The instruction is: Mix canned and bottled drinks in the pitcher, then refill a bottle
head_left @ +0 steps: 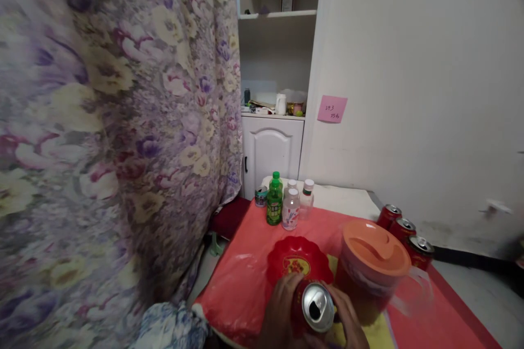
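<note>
The left hand (281, 308) and right hand (349, 317) each keep a clenched grip on the opened red can (317, 307). Just behind it on the desk (245, 289) are a red plate (298, 258) and an orange-lidded pitcher (370, 272).

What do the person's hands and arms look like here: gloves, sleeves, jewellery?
Both are bare. The left hand and right hand wear no gloves, and no ring, watch or sleeve shows. Only the hands are in frame; the bottom edge cuts off the arms.

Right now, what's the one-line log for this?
left hand: grips opened red metal drink can | right hand: grips can | beside: orange-lidded clear plastic jug
</note>
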A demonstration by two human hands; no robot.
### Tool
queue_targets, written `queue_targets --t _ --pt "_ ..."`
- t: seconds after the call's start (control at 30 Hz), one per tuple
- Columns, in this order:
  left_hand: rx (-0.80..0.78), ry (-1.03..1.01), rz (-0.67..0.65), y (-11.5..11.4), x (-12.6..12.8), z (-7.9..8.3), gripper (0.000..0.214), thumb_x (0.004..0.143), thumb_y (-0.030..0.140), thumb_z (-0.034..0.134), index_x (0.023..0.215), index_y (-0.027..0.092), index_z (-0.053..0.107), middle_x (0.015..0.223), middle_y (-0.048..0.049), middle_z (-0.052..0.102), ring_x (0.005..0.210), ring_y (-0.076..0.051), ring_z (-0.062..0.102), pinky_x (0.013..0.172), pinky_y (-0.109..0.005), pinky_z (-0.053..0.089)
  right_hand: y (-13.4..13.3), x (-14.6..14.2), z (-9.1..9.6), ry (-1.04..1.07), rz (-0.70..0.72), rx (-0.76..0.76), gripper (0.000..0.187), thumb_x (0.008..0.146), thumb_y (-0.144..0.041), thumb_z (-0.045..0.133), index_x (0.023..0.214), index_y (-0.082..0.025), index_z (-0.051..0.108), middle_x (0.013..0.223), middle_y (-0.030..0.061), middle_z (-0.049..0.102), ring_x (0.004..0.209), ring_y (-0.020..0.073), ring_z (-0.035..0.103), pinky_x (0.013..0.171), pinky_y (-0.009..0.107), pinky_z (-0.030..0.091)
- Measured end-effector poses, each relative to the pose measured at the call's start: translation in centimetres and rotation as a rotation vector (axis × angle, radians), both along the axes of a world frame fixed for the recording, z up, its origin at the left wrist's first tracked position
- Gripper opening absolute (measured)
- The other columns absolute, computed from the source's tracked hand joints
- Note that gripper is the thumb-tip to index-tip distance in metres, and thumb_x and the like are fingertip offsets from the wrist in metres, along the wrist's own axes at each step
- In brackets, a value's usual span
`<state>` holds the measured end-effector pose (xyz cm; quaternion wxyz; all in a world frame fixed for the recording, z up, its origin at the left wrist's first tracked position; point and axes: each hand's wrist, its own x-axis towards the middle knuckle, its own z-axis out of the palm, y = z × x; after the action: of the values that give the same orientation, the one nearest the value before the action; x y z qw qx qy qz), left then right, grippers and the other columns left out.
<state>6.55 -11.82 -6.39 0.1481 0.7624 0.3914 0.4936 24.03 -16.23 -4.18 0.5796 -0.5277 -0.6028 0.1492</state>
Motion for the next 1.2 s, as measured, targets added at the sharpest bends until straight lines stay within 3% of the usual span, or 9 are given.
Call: queue_targets --t 0.07,0.17,0.27,0.43,0.6,0.73,0.9,1.07,1.2 --pt "-0.091 0.04 -0.136 0.2 -0.3 1.3 0.081 0.08 0.045 0.078 0.151 0.024 0.044 0.15 -0.02 0.059 0.139 -0.042 0.056 0.117 -0.061 0.046 0.2 -0.3 0.1 -0.042 -0.039 0.011 0.06 0.08 -0.05 0.074 0.133 -0.025 0.062 0.129 0.0128 0.071 0.126 0.0393 0.063 0.104 0.048 0.052" --pt "-0.282 0.125 -0.317 0.3 -1.2 5.1 0.093 0.077 0.039 0.081 0.157 0.023 0.036 0.162 -0.0208 0.045 0.15 -0.043 0.042 0.124 -0.062 0.036 0.4 -0.1 0.7 -0.049 -0.043 0.003 0.057 0.08 -0.046 0.074 0.131 -0.024 0.061 0.127 0.0119 0.071 0.122 0.036 0.064 0.104 0.045 0.051" --pt "-0.383 0.204 -0.413 0.7 -2.0 8.8 0.095 0.076 0.029 0.083 0.158 0.022 0.036 0.164 -0.0196 0.043 0.153 -0.039 0.039 0.126 -0.057 0.034 0.5 0.3 1.5 -0.012 -0.02 0.001 0.053 0.081 -0.049 0.073 0.126 -0.023 0.064 0.124 0.0102 0.072 0.117 0.0319 0.067 0.103 0.04 0.052" --pt "-0.38 0.117 -0.441 2.1 -2.3 11.7 0.088 0.065 0.011 0.083 0.146 0.022 0.051 0.146 -0.0124 0.064 0.137 -0.033 0.059 0.119 -0.047 0.045 1.0 -0.7 2.3 0.067 -0.064 -0.055 0.055 0.085 -0.054 0.069 0.13 -0.021 0.063 0.127 0.0108 0.073 0.12 0.0324 0.068 0.105 0.04 0.053" --pt "-0.342 0.062 -0.371 4.2 -2.2 10.9 0.075 0.066 0.016 0.084 0.135 0.025 0.056 0.138 -0.0102 0.067 0.129 -0.033 0.062 0.115 -0.048 0.046 3.0 -2.5 2.2 0.082 -0.143 -0.061 0.06 0.084 -0.049 0.07 0.135 -0.019 0.057 0.133 0.0151 0.071 0.123 0.0355 0.067 0.106 0.046 0.054" --pt "-0.356 0.048 -0.352 6.0 -2.3 8.3 0.077 0.071 0.024 0.084 0.141 0.024 0.052 0.147 -0.0176 0.06 0.139 -0.041 0.053 0.12 -0.062 0.037 5.2 -3.3 0.7 0.029 -0.151 -0.005 0.06 0.08 -0.045 0.072 0.133 -0.02 0.06 0.133 0.0159 0.071 0.125 0.0392 0.066 0.107 0.052 0.052" --pt "-0.367 -0.008 -0.373 7.5 -3.3 5.6 0.081 0.07 0.043 0.089 0.142 0.024 0.054 0.151 -0.0188 0.058 0.143 -0.043 0.05 0.123 -0.063 0.035 6.2 -3.3 -1.3 0.024 -0.206 0.038 0.063 0.08 -0.05 0.07 0.136 -0.024 0.059 0.132 0.016 0.072 0.125 0.0443 0.065 0.112 0.061 0.047" --pt "-0.511 -0.041 -0.447 7.9 -4.1 5.8 0.09 0.069 0.041 0.091 0.148 0.024 0.052 0.158 -0.0183 0.054 0.147 -0.04 0.049 0.125 -0.06 0.035 6.0 -2.4 0.1 0.013 -0.062 0.017 0.064 0.077 -0.054 0.076 0.133 -0.026 0.066 0.133 0.0132 0.073 0.125 0.0413 0.066 0.109 0.053 0.052" --pt "-0.535 -0.06 -0.406 8.1 -3.4 6.9 0.088 0.067 0.026 0.092 0.146 0.02 0.055 0.155 -0.0205 0.057 0.146 -0.043 0.049 0.124 -0.063 0.034 5.7 -1.9 1.6 0.0 -0.088 -0.039 0.06 0.08 -0.05 0.077 0.132 -0.022 0.067 0.135 0.0138 0.072 0.128 0.0368 0.065 0.108 0.047 0.053"
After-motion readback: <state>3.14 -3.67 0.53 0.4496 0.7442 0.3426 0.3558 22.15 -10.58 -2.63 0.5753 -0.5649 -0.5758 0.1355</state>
